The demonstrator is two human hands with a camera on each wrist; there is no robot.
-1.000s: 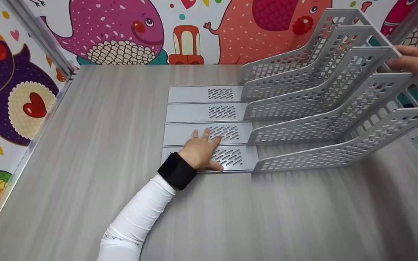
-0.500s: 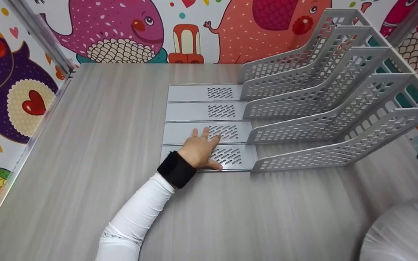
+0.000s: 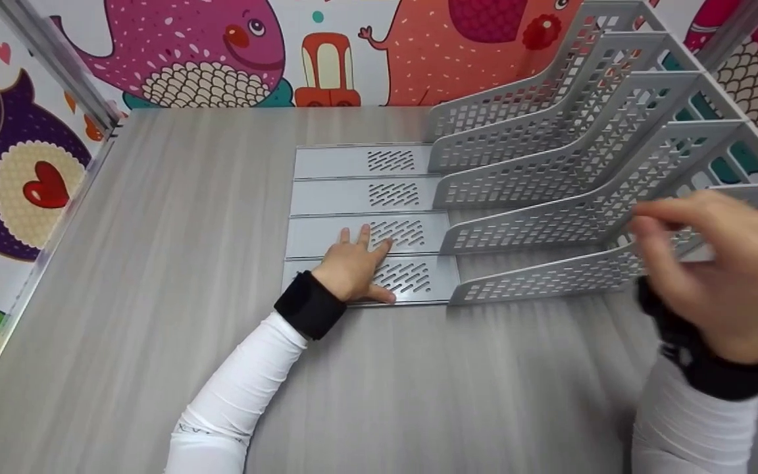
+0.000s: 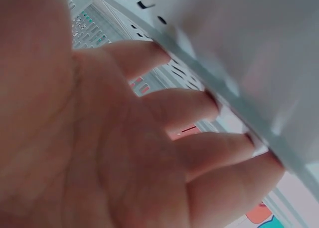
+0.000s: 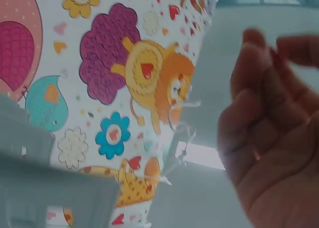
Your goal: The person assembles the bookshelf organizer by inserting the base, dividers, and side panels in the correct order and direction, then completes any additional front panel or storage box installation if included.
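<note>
A grey plastic file organizer (image 3: 517, 230) with perforated upright dividers stands on the right part of the table. Flat slotted base panels (image 3: 323, 234) stretch out to its left. My left hand (image 3: 349, 270) rests on the two nearest panels, fingers spread. In the left wrist view its fingertips (image 4: 209, 108) touch the panel surface, some at a raised ridge. My right hand (image 3: 721, 276), motion-blurred, is in the air before the organizer's near right side. Its fingers are loosely bent and hold nothing. The right wrist view shows the same hand (image 5: 279, 148) apart from the organizer's edge (image 5: 84, 198).
The table (image 3: 175, 263) has a pale wood-grain top. A wall (image 3: 326, 59) with cartoon animal prints rises behind it, and another printed wall (image 3: 56, 145) borders the left side. Metal strips run along the left edge and corner.
My right hand has let go of the organizer's upper right edge, dropped out of view, and come back lower and nearer. My left hand stays on the panels. The head view has shifted slightly.
</note>
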